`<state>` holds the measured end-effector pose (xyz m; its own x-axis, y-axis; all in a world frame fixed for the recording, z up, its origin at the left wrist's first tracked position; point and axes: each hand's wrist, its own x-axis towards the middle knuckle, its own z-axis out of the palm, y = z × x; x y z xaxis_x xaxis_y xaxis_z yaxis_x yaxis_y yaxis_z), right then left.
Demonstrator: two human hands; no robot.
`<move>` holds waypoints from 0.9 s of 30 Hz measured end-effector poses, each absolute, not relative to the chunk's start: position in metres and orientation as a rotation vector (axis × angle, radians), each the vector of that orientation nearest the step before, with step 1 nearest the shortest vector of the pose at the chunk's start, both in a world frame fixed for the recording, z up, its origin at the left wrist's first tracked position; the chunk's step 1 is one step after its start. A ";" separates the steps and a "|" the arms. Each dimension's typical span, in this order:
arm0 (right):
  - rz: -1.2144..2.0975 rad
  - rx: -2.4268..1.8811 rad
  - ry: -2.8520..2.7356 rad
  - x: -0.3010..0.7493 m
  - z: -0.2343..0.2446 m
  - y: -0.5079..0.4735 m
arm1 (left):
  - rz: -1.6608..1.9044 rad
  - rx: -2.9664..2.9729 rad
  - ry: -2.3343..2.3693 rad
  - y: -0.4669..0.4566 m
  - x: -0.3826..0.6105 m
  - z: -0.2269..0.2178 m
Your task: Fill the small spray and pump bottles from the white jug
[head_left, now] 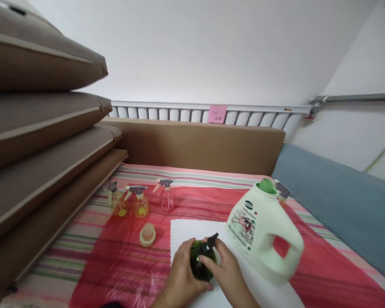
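Note:
A dark green pump bottle [199, 270] with a black pump top [212, 240] is between my two hands, over a white scallop-edged sheet [181, 229]. My left hand [179, 273] wraps around the bottle's left side. Thumb and fingers of my right hand [226, 268] close about the black collar below the spout. Just to the right stands a large pale green jug [266, 226] with a handle, a printed label and a bright green piece in its mouth. To the left lies a pale cap [147, 236].
Several clear spray bottles [167, 199] stand back left; another sprayer head [282, 189] shows behind the jug. Red plastic [109, 256] covers striped cloth. Stacked brown cushioned panels [51, 115] rise at left, a brown board [195, 145] and radiator [141, 112] behind, a blue-grey pad [336, 188] at right.

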<state>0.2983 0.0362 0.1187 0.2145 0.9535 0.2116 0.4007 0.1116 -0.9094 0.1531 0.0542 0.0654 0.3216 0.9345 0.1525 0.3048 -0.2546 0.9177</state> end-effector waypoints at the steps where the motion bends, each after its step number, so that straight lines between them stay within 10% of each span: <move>1: 0.696 -1.435 -1.392 0.301 0.121 0.032 | 0.952 1.732 1.116 0.049 0.154 0.068; 27: 0.815 -1.291 -1.348 0.406 0.178 -0.072 | 1.113 1.829 1.072 -0.036 0.265 0.095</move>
